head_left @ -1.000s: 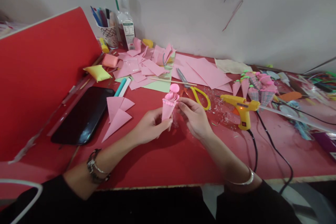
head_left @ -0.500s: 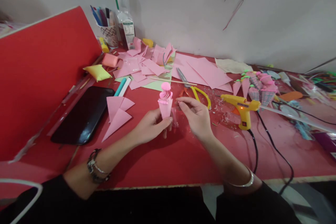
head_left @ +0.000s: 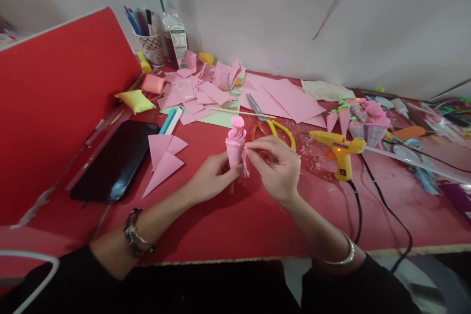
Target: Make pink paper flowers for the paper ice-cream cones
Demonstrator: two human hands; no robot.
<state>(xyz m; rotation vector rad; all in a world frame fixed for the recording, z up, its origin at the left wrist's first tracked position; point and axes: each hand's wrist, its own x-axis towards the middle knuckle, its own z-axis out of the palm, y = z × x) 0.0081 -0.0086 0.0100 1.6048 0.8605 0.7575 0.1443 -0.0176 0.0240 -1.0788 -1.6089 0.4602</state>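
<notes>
Holding the pink paper cone (head_left: 234, 151) upright at mid-frame in my left hand (head_left: 209, 180), its petals already seated on top, I pinch its rim with my right hand (head_left: 277, 169), while flat pink triangles (head_left: 164, 157) left of it wait unrolled on the bench (head_left: 235, 221).

We cannot see the lower tip of the pink paper cone (head_left: 234, 152), since the fingers of our left hand (head_left: 210, 179) wrap over it, and our right hand (head_left: 276, 169) covers part of the clear wrapper beside it, so its edges stay unclear. The label on the bottle (head_left: 173, 29) is too small to read. The scissors (head_left: 270, 125) are partly behind the right hand. The clutter at the far right (head_left: 441, 122) is blurred and cut by the picture's edge, as is the white curved object (head_left: 29, 274) at the lower left.
</notes>
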